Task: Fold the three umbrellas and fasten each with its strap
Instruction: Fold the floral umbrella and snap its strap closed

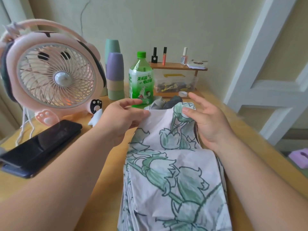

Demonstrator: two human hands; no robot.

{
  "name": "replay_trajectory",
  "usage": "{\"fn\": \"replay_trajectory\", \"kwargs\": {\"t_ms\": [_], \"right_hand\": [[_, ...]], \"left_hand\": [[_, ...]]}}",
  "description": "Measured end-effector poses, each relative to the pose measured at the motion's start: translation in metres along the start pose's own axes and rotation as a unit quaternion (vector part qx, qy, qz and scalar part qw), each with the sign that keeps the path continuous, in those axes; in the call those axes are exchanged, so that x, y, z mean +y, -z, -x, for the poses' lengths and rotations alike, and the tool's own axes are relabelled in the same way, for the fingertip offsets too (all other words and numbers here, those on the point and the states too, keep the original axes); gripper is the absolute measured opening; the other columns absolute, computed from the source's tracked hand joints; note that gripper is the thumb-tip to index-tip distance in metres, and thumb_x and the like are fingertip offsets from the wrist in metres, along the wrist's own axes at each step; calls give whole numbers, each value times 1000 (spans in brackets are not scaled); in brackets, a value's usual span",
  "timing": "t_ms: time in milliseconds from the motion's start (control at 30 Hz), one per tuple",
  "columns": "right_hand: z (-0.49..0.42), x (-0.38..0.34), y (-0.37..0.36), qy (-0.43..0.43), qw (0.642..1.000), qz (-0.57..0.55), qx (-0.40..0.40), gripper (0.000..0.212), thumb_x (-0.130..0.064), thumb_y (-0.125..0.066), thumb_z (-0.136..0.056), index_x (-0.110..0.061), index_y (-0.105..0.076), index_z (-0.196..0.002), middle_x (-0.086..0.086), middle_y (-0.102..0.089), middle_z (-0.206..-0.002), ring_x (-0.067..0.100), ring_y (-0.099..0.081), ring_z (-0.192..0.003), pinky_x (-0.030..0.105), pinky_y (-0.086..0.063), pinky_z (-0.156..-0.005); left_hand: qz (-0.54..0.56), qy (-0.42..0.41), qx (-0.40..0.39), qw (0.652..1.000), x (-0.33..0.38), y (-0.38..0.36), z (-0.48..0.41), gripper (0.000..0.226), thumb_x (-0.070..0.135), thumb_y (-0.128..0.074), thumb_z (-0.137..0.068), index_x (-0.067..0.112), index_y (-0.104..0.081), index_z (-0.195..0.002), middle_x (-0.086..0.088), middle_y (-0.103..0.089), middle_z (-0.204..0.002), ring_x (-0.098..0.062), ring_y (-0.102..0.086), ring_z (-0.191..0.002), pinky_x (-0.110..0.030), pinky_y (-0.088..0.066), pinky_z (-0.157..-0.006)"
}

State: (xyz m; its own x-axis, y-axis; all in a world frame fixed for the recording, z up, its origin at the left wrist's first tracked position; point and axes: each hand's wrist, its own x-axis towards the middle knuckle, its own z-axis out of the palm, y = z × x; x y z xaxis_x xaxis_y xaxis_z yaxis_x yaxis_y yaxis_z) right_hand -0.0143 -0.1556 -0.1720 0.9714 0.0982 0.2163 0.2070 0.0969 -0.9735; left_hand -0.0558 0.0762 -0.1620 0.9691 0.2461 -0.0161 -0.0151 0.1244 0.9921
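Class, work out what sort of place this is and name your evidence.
Probably a bedroom or dorm desk at home: a pink fan, nail polish bottles on a small shelf, and stacked cups.

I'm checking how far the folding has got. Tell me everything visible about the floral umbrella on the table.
The floral umbrella is thin whitish fabric printed with green, dark-outlined flowers. It lies collapsed along the wooden table, panels gathered in loose lengthwise pleats. No strap shows around it. The left hand pinches its far edge; the right hand touches that edge with its thumb, fingers spread.
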Motion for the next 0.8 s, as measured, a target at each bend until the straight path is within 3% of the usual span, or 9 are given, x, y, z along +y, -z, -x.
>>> {"fn": "replay_trajectory", "kwargs": {"t_ms": [133,267,367,433,500,567,700,800], "right_hand": [[-1,-2,2,-2,998,-33,45,49,11,-67,-89,-29,-70,-118,17,-76,-103,22,-74,-93,31,-57,-92],[0,-4,4,-21,995,-68,65,49,18,-60,-89,-25,-68,-113,21,-69,-114,23,-73,-92,30,-60,-89],[-1,-6,5,-28,996,-74,42,47,7,-69,-87,-30,-69,-117,24,-67,-125,31,-70,-111,45,-53,-105],[1,-7,3,-33,996,-83,8,51,3,-74,-84,-31,-68,-122,24,-67,-127,32,-69,-115,46,-53,-104],[3,-8,0,-25,997,-73,0,56,7,-71,-87,-27,-63,-131,20,-69,-125,28,-72,-111,39,-58,-97],[3,-9,-2,-9,999,-47,25,63,7,-72,-86,-27,-61,-137,19,-68,-127,26,-70,-114,39,-55,-102],[2,-10,-1,15,998,-47,37,86,-3,-76,-74,-29,-47,-151,17,-71,-123,26,-66,-123,49,-45,-114],[4,-14,-1,19,998,-46,31,80,-4,-79,-84,-25,-44,-153,14,-77,-112,23,-71,-113,46,-48,-111]], "left_hand": [[79,-7,80,994,-7,-2,-2,37,-10,-79,-77,8,-68,-106,-7,-68,-79,-22,-65,-70,-30,-58,-70],[129,0,83,988,-15,-2,-2,33,-14,-73,-81,8,-67,-106,-8,-63,-76,-17,-56,-57,-37,-53,-73],[135,8,43,990,-12,0,-1,44,-15,-73,-78,8,-65,-114,-17,-64,-100,-29,-64,-81,-51,-51,-99],[110,15,0,994,-10,2,0,58,-10,-80,-69,9,-63,-121,-18,-64,-105,-30,-64,-89,-51,-49,-103],[69,10,-18,997,-9,4,1,62,-6,-82,-65,8,-66,-123,-11,-64,-92,-28,-60,-80,-45,-53,-93],[53,-5,-7,999,-8,3,-1,47,-4,-82,-71,5,-70,-115,-4,-61,-76,-25,-57,-74,-37,-52,-83],[88,-33,31,995,-6,-2,-1,14,-2,-76,-84,8,-73,-94,-3,-74,-73,-16,-67,-67,-25,-59,-67],[106,-60,55,991,-8,-4,-2,12,-1,-75,-86,10,-72,-90,-1,-71,-69,-12,-64,-59,-23,-56,-62]]}}
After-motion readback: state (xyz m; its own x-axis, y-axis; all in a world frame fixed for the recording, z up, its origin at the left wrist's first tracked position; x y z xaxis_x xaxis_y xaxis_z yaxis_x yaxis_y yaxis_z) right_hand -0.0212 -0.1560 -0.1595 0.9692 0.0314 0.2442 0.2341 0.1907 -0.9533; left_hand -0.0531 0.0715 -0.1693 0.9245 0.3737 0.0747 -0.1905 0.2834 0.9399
